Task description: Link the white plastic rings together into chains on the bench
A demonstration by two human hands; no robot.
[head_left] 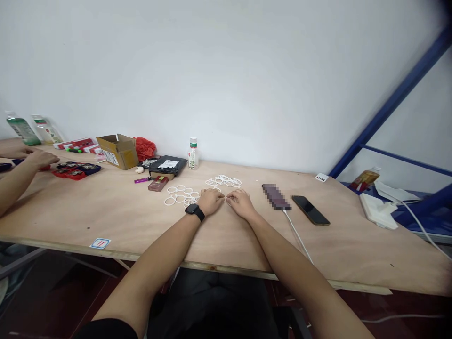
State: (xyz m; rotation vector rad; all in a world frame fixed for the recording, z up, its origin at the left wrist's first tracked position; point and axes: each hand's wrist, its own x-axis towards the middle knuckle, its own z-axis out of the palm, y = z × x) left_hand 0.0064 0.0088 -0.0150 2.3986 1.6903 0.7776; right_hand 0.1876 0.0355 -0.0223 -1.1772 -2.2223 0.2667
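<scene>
My left hand (211, 201), with a black watch (195, 211) on its wrist, rests low over the table with fingers pinched. Facing it, my right hand (240, 203) is closed the same way, and the fingertips of both nearly meet. Whatever lies between them is too small to make out. Several white rings (180, 198) lie flat in rows to the left, some partly hidden by my left hand. Behind my hands is a looser heap of similar white rings (228, 180).
Right of my hands lie a blurred-out phone (276, 197) on a white cable (298, 235) and a dark phone (310, 210). Leftward are a dark red box (157, 183), black package (168, 165), bottle (192, 154) and open carton (118, 151). Another person's hands (38, 159) work far left.
</scene>
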